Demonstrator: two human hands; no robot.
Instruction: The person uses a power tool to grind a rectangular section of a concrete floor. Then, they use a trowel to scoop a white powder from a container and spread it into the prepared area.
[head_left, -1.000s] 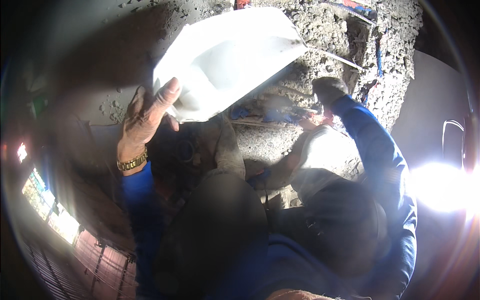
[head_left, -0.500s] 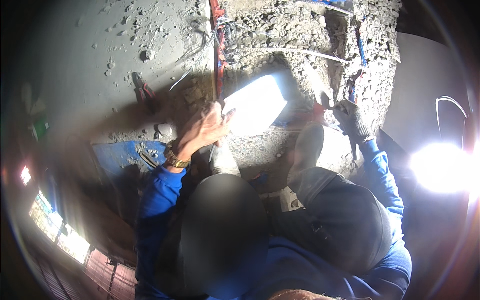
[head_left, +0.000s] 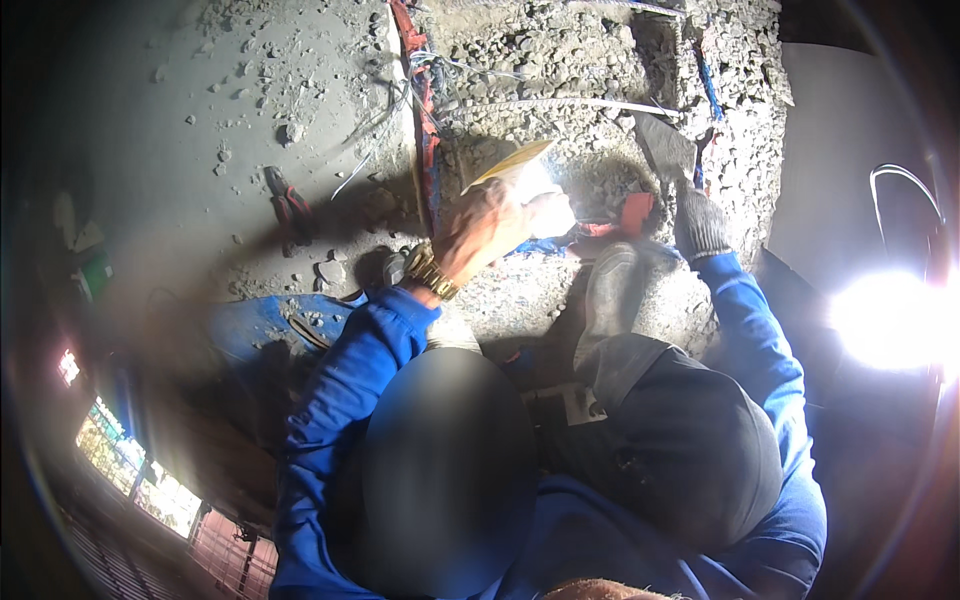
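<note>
My bare left hand (head_left: 480, 228), with a gold watch, is closed on a white-and-yellow thin piece (head_left: 508, 162), tilted over the rough pebbly concrete channel; glare hides part of its shape. My gloved right hand (head_left: 700, 220) grips a flat trowel (head_left: 665, 145) whose grey blade lies against the concrete. Between the hands are red tape pieces (head_left: 637, 210) and blue material (head_left: 545, 245) in the channel. Red conduit (head_left: 430, 140) with loose wires runs up behind my left hand.
Pliers (head_left: 290, 205) lie on the grey surface (head_left: 220, 150) among rubble. A blue piece (head_left: 245, 325) is below them. A bright lamp (head_left: 885, 318) shines at the right. My knees and shoes fill the lower middle.
My left hand has moved right and down with the white piece, which is now tilted and shows a yellowish side. My right hand's trowel has risen slightly against the concrete.
</note>
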